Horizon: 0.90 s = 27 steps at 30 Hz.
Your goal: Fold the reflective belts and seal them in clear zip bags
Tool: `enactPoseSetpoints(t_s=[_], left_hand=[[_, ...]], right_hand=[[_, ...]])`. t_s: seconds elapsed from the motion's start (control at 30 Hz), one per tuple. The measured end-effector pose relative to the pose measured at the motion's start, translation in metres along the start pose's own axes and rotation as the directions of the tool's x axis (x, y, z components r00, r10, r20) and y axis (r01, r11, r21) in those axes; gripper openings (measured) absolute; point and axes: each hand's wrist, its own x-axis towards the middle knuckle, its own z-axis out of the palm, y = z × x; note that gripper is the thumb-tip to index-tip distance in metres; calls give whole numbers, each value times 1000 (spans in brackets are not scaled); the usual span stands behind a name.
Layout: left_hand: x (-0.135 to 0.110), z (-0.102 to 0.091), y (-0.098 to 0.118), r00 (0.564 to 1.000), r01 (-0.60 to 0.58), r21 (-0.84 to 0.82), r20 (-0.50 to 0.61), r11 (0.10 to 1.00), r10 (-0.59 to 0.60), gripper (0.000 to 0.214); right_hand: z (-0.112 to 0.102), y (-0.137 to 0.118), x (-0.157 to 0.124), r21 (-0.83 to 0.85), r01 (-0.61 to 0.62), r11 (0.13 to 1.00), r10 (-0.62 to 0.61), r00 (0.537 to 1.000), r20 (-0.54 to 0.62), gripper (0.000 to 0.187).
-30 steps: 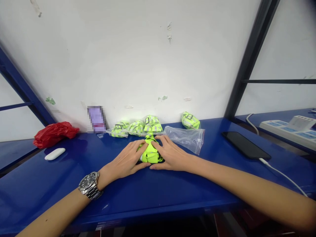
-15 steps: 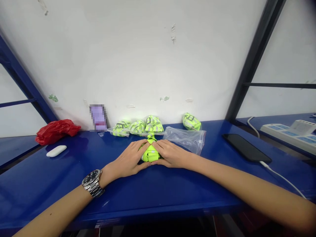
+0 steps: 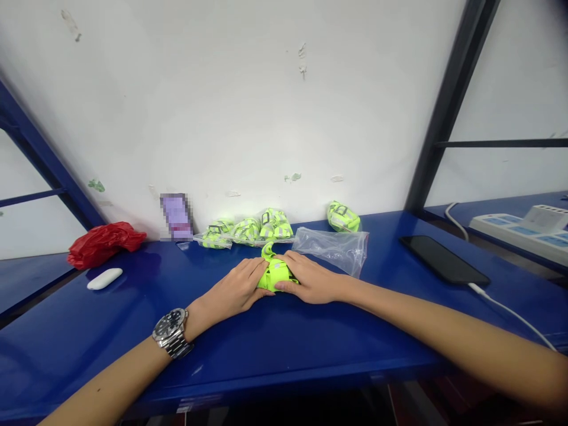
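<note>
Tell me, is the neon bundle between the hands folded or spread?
Folded: the neon bundle forms a compact wad between the left hand and right hand, one strap curling out beyond.

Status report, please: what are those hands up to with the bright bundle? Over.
Left hand, right hand: both around yellow-green bundle. Bundle: on blue table, strap curling out far side. In the way: nothing seen; clear bag beyond right hand.

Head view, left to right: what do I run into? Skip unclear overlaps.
Red plastic bag → wristwatch → left hand → yellow-green bundle → right hand → black phone → white power strip.
</note>
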Motion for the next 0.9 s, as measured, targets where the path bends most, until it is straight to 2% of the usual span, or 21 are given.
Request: enactPoseSetpoints(t_s=[0.1, 0.17, 0.33, 0.43, 0.63, 0.77, 0.9], left_hand=[[2, -3, 1, 997, 66, -28, 44, 997, -65, 43], [4, -5, 2, 992, 105, -59, 77, 993, -100, 41], [7, -15, 4, 980, 168, -160, 134, 973, -147, 34], [7, -23, 8, 967, 220, -238, 181, 946, -180, 33], [15, -38, 18, 952, 262, -326, 240, 908, -189, 39], [21, -32, 11, 934, 288, -389, 315, 875, -167, 46], [20, -15, -7, 911, 350, -313, 331, 883, -244, 51]], right_hand=[[3, -2, -3, -147, 98, 984, -115, 987, -111, 68], [4, -2, -2, -220, 180, 959, -208, 972, -113, 69], [5, -2, 3, -229, 204, 952, -227, 971, -78, 43], [1, -5, 4, -98, 188, 977, -195, 978, -67, 38], [-14, -13, 6, 146, 63, 987, -66, 998, 15, 25], [-19, -7, 15, 241, -65, 968, 44, 995, 91, 41], [-16, 5, 30, 151, -148, 977, 115, 971, 208, 53]])
